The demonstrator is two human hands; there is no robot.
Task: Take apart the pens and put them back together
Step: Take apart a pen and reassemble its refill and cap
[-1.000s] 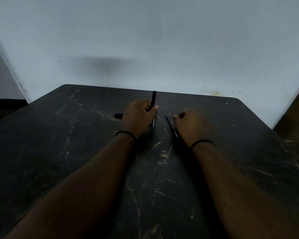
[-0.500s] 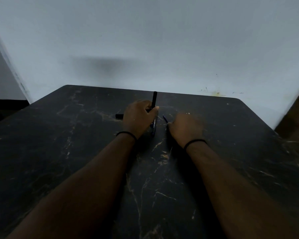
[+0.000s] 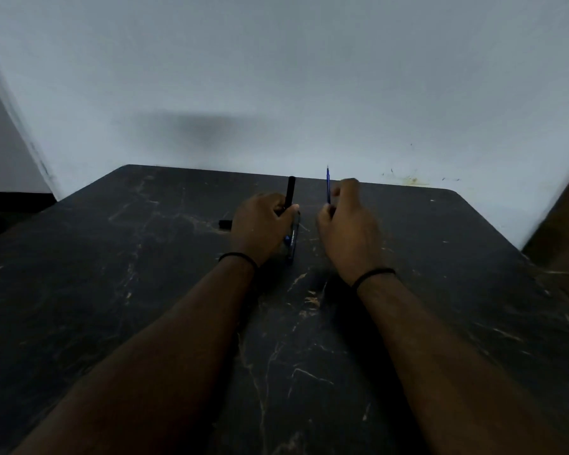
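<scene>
Since the previous frames, the right hand had lifted the blue refill off the table, pinching it upright near the far edge. The left hand gripped the pen barrel, apparently two parts. Reassembly seemed imminent.

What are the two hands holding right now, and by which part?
The left hand grips a black pen barrel around its middle, upright. The right hand pinches a thin blue ink refill by its lower end, tip pointing up.
</scene>
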